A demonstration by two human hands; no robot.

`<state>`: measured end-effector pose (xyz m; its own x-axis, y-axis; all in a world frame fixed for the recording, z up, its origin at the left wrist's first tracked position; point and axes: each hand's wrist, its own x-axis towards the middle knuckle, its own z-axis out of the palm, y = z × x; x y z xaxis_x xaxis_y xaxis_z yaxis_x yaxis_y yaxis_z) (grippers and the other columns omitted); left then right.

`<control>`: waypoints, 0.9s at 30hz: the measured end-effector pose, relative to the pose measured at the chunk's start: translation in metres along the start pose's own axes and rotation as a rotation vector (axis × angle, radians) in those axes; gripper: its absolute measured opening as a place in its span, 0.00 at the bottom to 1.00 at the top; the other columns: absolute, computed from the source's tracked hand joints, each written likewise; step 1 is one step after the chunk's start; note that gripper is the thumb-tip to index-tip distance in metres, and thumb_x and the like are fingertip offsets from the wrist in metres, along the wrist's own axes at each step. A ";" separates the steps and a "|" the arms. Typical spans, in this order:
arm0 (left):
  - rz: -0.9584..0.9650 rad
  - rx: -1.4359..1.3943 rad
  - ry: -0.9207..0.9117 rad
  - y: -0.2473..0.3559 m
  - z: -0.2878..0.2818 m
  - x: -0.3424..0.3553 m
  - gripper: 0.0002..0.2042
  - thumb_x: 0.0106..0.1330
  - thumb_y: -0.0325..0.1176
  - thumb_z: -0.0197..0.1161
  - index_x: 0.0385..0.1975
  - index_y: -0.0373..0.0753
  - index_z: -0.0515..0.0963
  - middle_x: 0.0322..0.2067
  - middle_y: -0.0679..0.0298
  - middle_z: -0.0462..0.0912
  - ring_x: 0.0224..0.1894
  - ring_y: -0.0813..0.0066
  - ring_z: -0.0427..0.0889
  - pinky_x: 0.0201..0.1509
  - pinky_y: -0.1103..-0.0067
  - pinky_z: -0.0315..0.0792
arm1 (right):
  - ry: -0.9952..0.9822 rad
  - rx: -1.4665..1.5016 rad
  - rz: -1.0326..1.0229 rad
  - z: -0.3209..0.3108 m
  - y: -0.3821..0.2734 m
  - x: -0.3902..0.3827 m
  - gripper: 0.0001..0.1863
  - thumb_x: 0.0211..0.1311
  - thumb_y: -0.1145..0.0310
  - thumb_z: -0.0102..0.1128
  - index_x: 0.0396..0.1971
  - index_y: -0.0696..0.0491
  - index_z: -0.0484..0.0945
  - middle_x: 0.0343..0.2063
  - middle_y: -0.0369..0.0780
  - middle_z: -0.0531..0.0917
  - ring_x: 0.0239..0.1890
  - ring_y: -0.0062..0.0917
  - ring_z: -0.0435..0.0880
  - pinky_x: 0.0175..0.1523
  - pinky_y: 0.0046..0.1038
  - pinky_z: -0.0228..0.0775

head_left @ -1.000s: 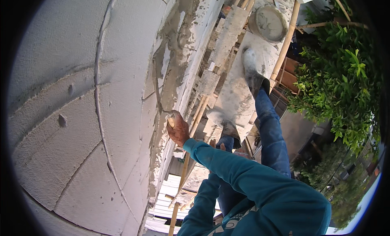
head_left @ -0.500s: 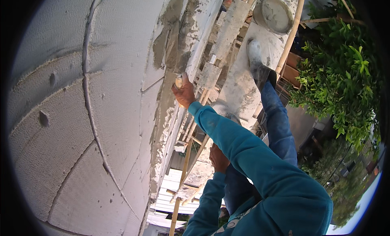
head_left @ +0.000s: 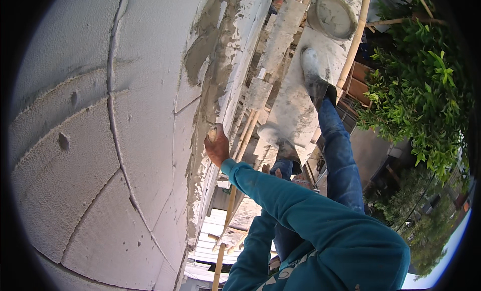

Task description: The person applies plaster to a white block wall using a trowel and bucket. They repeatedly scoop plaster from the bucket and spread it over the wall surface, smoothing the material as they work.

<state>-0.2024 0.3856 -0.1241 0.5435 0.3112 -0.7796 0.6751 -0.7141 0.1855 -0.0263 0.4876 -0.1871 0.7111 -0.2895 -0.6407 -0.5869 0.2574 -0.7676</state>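
Note:
My right hand (head_left: 217, 147) is closed round the pale handle of a trowel (head_left: 212, 134) against the wall's edge. The trowel's blade is hard to make out against the grey mortar. Wet mortar (head_left: 213, 98) runs in a rough strip along the edge of the white textured wall (head_left: 145, 140). Behind my right forearm, near my left knee, only a few fingertips of my left hand (head_left: 277, 174) show, and the rest of it is hidden.
My boots stand on a mortar-stained plank (head_left: 300, 98) of a bamboo scaffold. A round basin (head_left: 332, 15) of grey mortar sits at its far end. A bamboo pole (head_left: 354, 45) runs along the right side, beside a leafy tree (head_left: 426, 85). Beyond the wall's edge are gaps between the boards.
My right hand has come down the wall's edge toward me with the trowel. My left hand has moved up and is now mostly covered by my right sleeve. The view has shifted slightly.

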 end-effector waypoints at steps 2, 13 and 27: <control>-0.042 0.037 -0.003 0.017 -0.010 -0.004 0.29 0.62 0.46 0.61 0.61 0.38 0.71 0.60 0.50 0.73 0.61 0.50 0.71 0.65 0.64 0.65 | 0.060 -0.132 -0.072 0.028 0.003 -0.001 0.24 0.53 0.74 0.58 0.51 0.58 0.65 0.38 0.54 0.78 0.41 0.50 0.79 0.48 0.41 0.72; -0.033 0.118 -0.110 0.008 -0.009 0.020 0.28 0.66 0.49 0.55 0.61 0.38 0.71 0.60 0.51 0.73 0.63 0.53 0.71 0.68 0.67 0.63 | -0.202 -0.192 0.112 -0.070 -0.042 -0.062 0.24 0.59 0.70 0.60 0.55 0.53 0.63 0.39 0.53 0.79 0.41 0.51 0.81 0.46 0.43 0.73; 0.017 0.098 -0.143 0.074 -0.013 0.024 0.25 0.66 0.46 0.56 0.57 0.33 0.74 0.56 0.47 0.76 0.59 0.49 0.74 0.64 0.65 0.65 | 0.464 -1.329 -0.030 -0.507 -0.152 0.304 0.20 0.59 0.55 0.60 0.43 0.53 0.72 0.39 0.52 0.83 0.44 0.47 0.82 0.49 0.47 0.74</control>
<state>-0.1326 0.3479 -0.1215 0.4730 0.2116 -0.8553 0.6106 -0.7785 0.1451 0.0831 -0.1072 -0.2721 0.6922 -0.6198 -0.3698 -0.6817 -0.7297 -0.0530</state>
